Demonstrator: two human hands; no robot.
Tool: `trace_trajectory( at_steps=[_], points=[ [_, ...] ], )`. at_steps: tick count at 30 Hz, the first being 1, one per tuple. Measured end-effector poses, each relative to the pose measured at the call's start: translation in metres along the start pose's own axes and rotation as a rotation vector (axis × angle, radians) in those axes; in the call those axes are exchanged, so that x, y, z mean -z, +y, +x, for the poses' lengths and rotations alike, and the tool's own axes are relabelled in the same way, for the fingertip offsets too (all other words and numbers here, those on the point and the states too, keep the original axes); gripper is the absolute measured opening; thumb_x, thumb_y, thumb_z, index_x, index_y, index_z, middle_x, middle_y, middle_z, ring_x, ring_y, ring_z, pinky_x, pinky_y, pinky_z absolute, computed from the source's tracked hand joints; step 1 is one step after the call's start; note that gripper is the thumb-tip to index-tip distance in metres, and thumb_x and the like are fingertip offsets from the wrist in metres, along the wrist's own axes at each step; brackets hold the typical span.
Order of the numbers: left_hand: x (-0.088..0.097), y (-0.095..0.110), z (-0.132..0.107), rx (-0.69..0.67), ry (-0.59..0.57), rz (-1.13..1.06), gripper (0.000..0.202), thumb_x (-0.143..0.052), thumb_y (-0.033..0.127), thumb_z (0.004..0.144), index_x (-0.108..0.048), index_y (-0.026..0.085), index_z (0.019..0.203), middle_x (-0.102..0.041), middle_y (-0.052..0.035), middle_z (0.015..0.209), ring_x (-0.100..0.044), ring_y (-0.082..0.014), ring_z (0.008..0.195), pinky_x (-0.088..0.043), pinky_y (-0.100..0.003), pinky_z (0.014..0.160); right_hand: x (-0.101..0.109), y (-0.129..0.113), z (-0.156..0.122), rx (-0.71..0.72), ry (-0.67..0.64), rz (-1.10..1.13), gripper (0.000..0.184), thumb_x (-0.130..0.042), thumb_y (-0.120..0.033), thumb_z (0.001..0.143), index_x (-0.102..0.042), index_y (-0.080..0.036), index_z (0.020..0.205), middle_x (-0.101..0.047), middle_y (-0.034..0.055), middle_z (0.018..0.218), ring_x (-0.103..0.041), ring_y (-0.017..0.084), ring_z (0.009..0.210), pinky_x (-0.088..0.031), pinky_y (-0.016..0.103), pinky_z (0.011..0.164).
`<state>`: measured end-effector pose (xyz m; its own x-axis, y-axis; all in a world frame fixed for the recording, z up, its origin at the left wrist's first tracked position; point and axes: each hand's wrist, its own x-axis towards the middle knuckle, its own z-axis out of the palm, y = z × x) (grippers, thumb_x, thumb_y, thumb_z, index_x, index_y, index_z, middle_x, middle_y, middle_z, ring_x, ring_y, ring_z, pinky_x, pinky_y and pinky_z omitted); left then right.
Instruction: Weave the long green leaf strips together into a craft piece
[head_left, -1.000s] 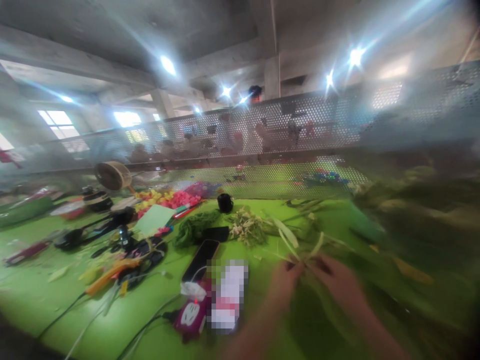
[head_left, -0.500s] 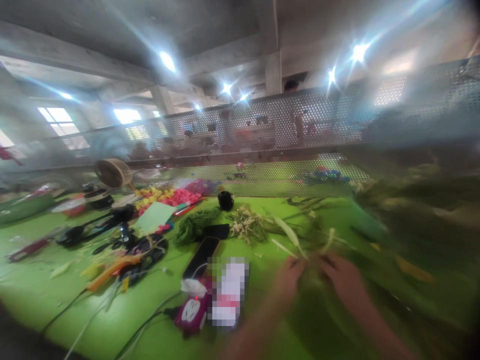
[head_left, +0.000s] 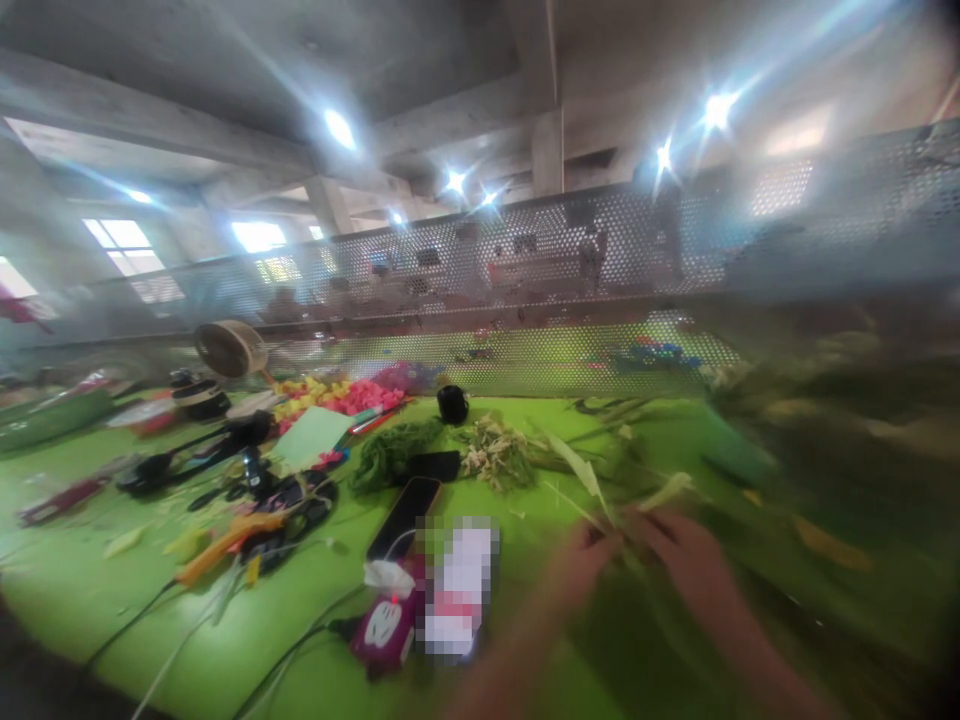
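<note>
Low over the green tabletop, my left hand (head_left: 586, 558) has its fingers pinched around the lower end of a pale green leafy stem (head_left: 579, 465). One long leaf of it points up and to the left. My right hand (head_left: 671, 535) is close beside it, fingers bent together at the same stem. Another pale leaf (head_left: 670, 490) sticks out above the right fingers. Where the fingers meet, the details are blurred. To the left beyond my hands lies a bunch of cream and green sprigs (head_left: 495, 452), with stems toward my hands.
A dark phone (head_left: 405, 515), a blurred-out phone-like object (head_left: 459, 590) and a purple power strip (head_left: 386, 630) lie left of my hands. Further left is an orange corded tool (head_left: 225, 548). Pink and yellow flowers (head_left: 364, 393) lie before a perforated metal screen (head_left: 480, 270). Dark foliage (head_left: 847, 400) crowds the right.
The pale leaf by my right hand now leans further right and shows more broadly. My left hand has shifted slightly right and down, and both hands stay close together.
</note>
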<state>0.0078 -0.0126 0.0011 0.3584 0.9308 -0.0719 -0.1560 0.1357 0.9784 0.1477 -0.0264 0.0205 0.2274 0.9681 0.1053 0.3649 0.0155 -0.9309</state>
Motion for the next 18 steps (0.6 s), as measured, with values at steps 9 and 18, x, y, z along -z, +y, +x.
trace_trajectory(
  at_steps=[9,18],
  points=[
    [0.004,-0.012,0.007,-0.035,0.033,0.031,0.022,-0.065,0.035,0.070,-0.064,0.015,0.078,-0.058,-0.0016,0.067,-0.049,-0.0126,0.062,-0.037,-0.026,0.064,0.000,0.001,0.003,-0.017,-0.007,0.038,0.028,-0.055,-0.047,0.063,-0.066,-0.021,0.063,-0.068,0.0026,0.059,-0.058,0.019,0.055,-0.045,0.028,0.053],
    [0.014,-0.021,0.018,-0.021,0.294,-0.163,0.039,-0.067,0.051,0.064,-0.058,0.014,0.072,-0.050,0.0017,0.059,-0.042,-0.0091,0.053,-0.032,-0.023,0.055,-0.009,0.022,0.004,0.157,-0.348,-0.163,0.021,-0.053,-0.035,0.072,-0.065,-0.020,0.063,-0.069,0.0009,0.063,-0.060,0.019,0.061,-0.044,0.029,0.059]
  ],
)
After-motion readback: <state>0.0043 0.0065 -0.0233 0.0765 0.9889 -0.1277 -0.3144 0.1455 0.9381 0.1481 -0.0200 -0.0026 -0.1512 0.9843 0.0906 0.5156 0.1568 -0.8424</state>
